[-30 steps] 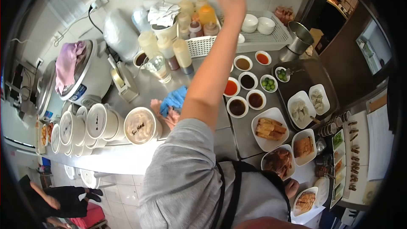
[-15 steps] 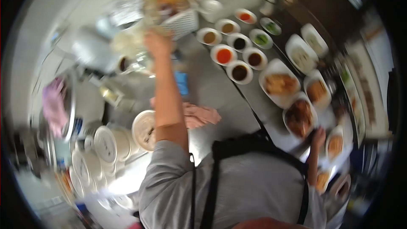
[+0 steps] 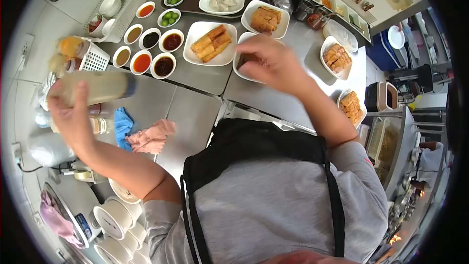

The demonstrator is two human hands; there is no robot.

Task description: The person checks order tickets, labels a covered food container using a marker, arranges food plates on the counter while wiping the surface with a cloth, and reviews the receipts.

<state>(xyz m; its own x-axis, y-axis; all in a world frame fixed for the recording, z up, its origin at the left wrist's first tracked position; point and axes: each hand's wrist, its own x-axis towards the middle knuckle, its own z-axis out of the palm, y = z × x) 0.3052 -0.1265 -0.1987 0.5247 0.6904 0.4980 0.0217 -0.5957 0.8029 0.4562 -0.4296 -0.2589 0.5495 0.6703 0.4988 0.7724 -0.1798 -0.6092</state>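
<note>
My left hand (image 3: 73, 102) is wrapped round a squeeze bottle (image 3: 100, 88) with pale contents and a dark end, lifted and tilted on its side over the counter's left part. Beyond it are a perforated white basket (image 3: 95, 58) and an orange-filled bottle (image 3: 73, 46). My right hand (image 3: 266, 61) hovers over a white dish (image 3: 239, 63) and hides most of its contents; its fingers are curled, and what they hold, if anything, is hidden. Near it stand a dish of rolls (image 3: 212, 44) and a dish of browned pieces (image 3: 265, 21).
Small sauce bowls (image 3: 162, 65) stand between the basket and the rolls. A blue cloth (image 3: 123, 126) and a pink cloth (image 3: 151, 137) lie nearer me. White tubs (image 3: 115, 217) are stacked at lower left. At the right are more food dishes (image 3: 336, 57) and part of another person (image 3: 430, 161).
My left hand has picked up the bottle and raised it. My right hand has come up from the counter's edge to above the dish. The camera view has turned to the right.
</note>
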